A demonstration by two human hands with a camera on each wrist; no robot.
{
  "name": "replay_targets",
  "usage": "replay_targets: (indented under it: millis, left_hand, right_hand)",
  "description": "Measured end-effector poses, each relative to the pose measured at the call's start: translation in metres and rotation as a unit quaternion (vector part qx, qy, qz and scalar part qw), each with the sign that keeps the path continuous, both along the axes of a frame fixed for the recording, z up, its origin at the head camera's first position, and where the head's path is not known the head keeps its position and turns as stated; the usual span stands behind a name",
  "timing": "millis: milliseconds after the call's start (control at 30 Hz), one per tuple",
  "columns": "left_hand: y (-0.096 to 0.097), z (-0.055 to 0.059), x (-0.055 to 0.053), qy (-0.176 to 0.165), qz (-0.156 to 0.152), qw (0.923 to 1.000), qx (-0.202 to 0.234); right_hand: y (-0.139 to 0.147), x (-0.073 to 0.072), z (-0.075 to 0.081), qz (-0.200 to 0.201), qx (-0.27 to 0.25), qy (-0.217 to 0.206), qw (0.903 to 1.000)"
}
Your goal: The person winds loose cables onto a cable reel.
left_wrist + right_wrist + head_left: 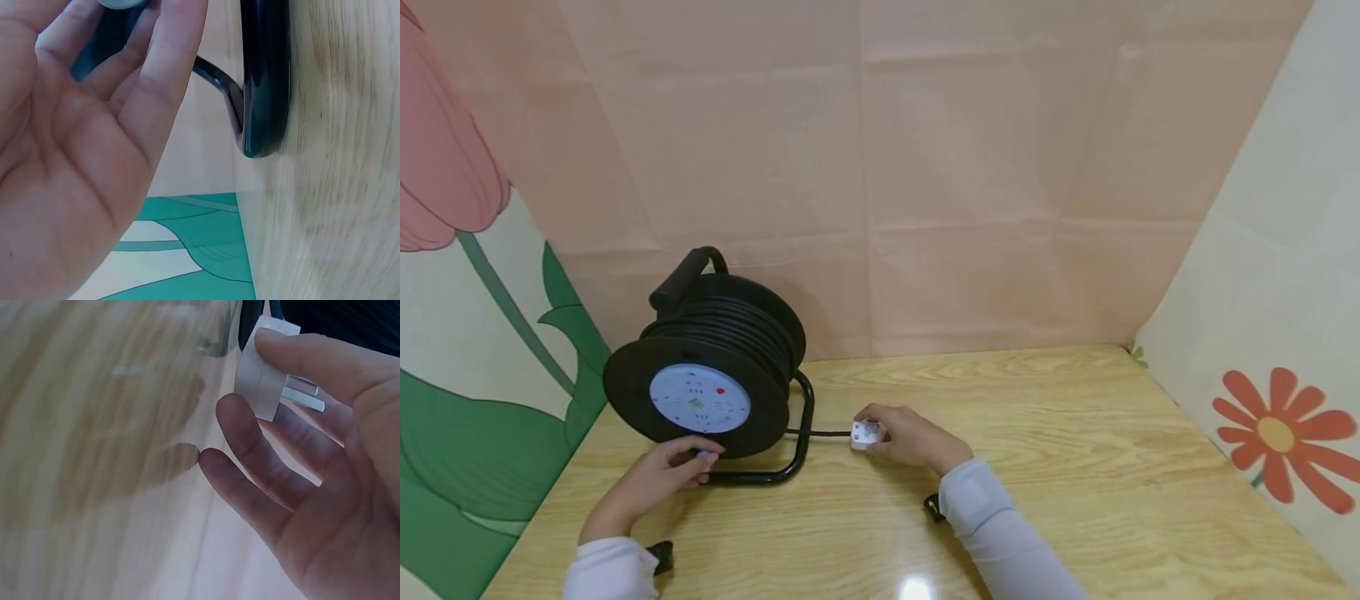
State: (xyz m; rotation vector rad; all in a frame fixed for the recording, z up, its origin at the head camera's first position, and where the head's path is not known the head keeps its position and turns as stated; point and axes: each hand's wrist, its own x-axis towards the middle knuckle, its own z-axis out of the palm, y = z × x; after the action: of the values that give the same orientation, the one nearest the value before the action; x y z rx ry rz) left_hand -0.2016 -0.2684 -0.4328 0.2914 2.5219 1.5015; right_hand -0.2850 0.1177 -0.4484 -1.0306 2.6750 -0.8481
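Observation:
A black cable reel (722, 333) stands at the left of the table in the head view, black cable wound round its drum. Its front disc carries a pale blue socket panel (700, 398) with a red button. At the disc's lower rim, my left hand (658, 483) pinches a small pale round knob (123, 2), mostly hidden by the fingers. My right hand (917, 437) grips a white plug (259, 375) between thumb and fingers, its metal pins (304, 399) pointing toward the palm. From the plug a short length of cable (827, 433) runs left to the reel.
The reel's black tube stand (807, 417) rests on the wood-grain table (1075, 467). A pink sheet (955, 167) hangs behind. Flower-printed panels stand at the left and right sides.

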Motion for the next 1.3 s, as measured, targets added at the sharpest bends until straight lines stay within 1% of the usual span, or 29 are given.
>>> replay_targets:
  millis: [167, 333, 467, 600, 667, 700, 833, 1067, 1133, 1233, 1300]
  left_hand:
    - [-0.001, 0.003, 0.002, 0.0, 0.023, 0.9996, -0.014]
    - [0.001, 0.007, 0.002, 0.015, 0.049, 0.9978, -0.041]
    - [0.002, 0.007, 0.003, 0.023, 0.061, 0.9964, -0.054]
    - [0.0, 0.007, 0.004, 0.024, 0.063, 0.9961, -0.057]
    - [-0.003, 0.007, 0.004, 0.027, 0.066, 0.9954, -0.064]
    - [-0.004, 0.008, 0.004, 0.029, 0.069, 0.9948, -0.07]
    - [-0.009, 0.011, 0.007, 0.045, 0.083, 0.9913, -0.092]
    - [-0.018, 0.016, 0.012, 0.069, 0.109, 0.9852, -0.114]
    - [-0.02, 0.017, 0.014, 0.077, 0.118, 0.9828, -0.119]
    - [-0.023, 0.017, 0.015, 0.09, 0.13, 0.98, -0.12]
    - [-0.024, 0.016, 0.016, 0.102, 0.132, 0.979, -0.118]
  right_hand:
    - [-0.007, 0.004, 0.001, 0.004, -0.001, 0.017, 0.9999]
    - [-0.012, 0.007, 0.001, -0.012, 0.028, 0.025, 0.9992]
    - [-0.014, 0.01, 0.001, -0.018, 0.038, 0.012, 0.999]
    - [-0.011, 0.011, 0.003, -0.007, 0.036, -0.005, 0.9993]
    - [-0.007, 0.009, 0.005, -0.01, 0.028, -0.025, 0.9992]
    - [-0.004, 0.008, 0.006, -0.015, 0.023, -0.037, 0.999]
    - [0.013, 0.002, 0.01, -0.058, 0.015, -0.076, 0.9953]
    - [0.044, -0.005, 0.021, -0.139, 0.036, -0.091, 0.9855]
    - [0.049, -0.006, 0.024, -0.15, 0.039, -0.09, 0.9838]
    - [0.054, -0.006, 0.027, -0.155, 0.041, -0.086, 0.9833]
    - [0.056, -0.007, 0.028, -0.157, 0.041, -0.085, 0.983]
